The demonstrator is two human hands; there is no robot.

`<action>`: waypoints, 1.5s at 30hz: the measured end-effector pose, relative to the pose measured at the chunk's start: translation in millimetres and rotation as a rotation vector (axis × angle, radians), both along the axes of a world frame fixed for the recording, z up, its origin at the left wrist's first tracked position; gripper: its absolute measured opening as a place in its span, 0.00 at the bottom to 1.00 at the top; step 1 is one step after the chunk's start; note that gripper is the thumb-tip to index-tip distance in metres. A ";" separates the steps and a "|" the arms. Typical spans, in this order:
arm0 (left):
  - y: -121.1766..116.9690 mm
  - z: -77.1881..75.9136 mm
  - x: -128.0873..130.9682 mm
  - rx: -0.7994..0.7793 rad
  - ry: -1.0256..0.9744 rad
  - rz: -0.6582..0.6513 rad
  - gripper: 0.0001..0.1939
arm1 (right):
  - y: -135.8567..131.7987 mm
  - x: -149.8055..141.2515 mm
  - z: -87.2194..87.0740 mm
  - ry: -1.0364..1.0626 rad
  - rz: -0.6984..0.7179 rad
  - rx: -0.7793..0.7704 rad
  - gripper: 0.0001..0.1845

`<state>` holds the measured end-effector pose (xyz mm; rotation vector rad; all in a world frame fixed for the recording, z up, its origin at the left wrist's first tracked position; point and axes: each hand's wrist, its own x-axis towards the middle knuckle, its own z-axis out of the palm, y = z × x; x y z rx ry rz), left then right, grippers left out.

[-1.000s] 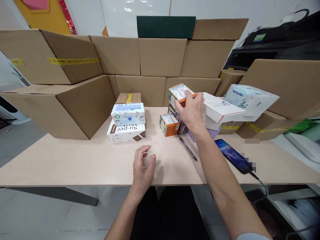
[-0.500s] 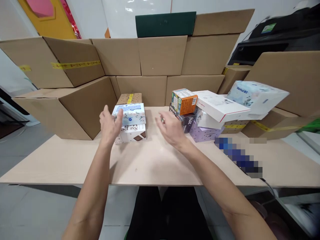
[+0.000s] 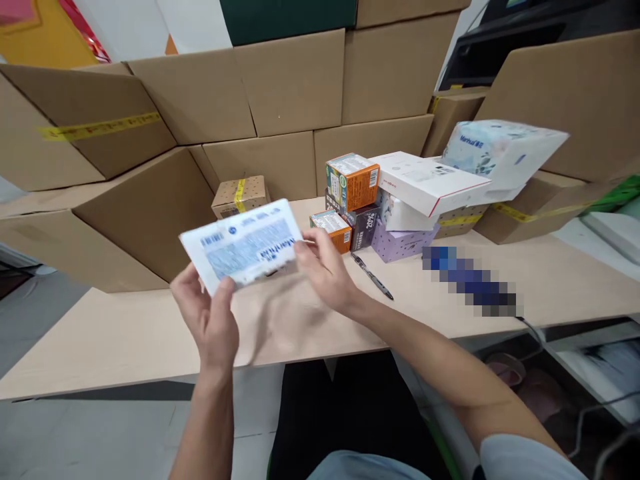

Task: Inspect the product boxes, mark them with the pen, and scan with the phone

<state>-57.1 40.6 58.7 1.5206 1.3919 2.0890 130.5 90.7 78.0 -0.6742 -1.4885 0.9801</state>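
Note:
Both hands hold a white and blue Manhua tissue pack (image 3: 245,248), tilted and raised above the table. My left hand (image 3: 207,313) grips its lower left end, thumb on the printed face. My right hand (image 3: 325,270) pinches its right end between thumb and fingers. Most of what lies directly behind the pack is hidden, including the white box seen under it earlier. Right of my right hand, a dark pen (image 3: 373,275) lies on the table (image 3: 320,340). A small orange box (image 3: 331,230) stands just beyond that hand.
On the right, an orange and green box (image 3: 353,181), a dark box (image 3: 363,227), a purple box (image 3: 404,240) and a flat white box (image 3: 430,181) are stacked. A dotted brown box (image 3: 241,195) stands behind the pack. Large cardboard boxes (image 3: 280,160) wall the back and sides.
The tissue pack has been lifted off the white box and tilted, now in both hands. My right hand has moved left to it. The pen and small orange box have come into view.

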 end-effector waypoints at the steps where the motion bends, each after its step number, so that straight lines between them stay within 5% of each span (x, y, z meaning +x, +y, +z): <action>1: -13.1 -6.4 11.1 0.036 -0.029 -0.056 0.25 | -10.6 12.5 -6.7 0.021 -0.015 -0.012 0.18; 6: -44.7 -43.5 54.2 -0.268 -0.090 -0.389 0.28 | -40.6 68.4 -49.4 -0.023 -0.165 -0.174 0.17; 11: -45.4 -61.2 61.3 -0.364 -0.095 -0.393 0.26 | -58.4 89.7 -73.0 -0.087 -0.231 -0.212 0.17; 16: -41.4 -58.9 58.1 -0.398 0.018 -0.297 0.29 | -64.1 89.2 -69.5 -0.119 -0.271 -0.168 0.16; 20: -38.4 -56.8 61.2 -0.208 0.069 -0.313 0.28 | -60.2 86.0 -70.0 -0.064 -0.339 -0.060 0.12; 27: -41.7 -59.3 54.8 -0.168 -0.292 -0.450 0.14 | -66.3 87.6 -77.3 -0.026 -0.387 -0.056 0.08; 31: -42.9 -60.2 52.1 -0.227 -0.398 -0.387 0.12 | -70.4 89.7 -79.6 -0.041 -0.387 -0.123 0.10; 36: -44.3 -61.2 55.1 -0.365 -0.252 -0.222 0.16 | -69.5 90.8 -78.4 -0.093 -0.383 -0.187 0.13; 45: -47.2 -60.7 57.3 -0.371 0.008 -0.172 0.19 | -70.3 89.8 -74.5 -0.190 -0.310 -0.119 0.13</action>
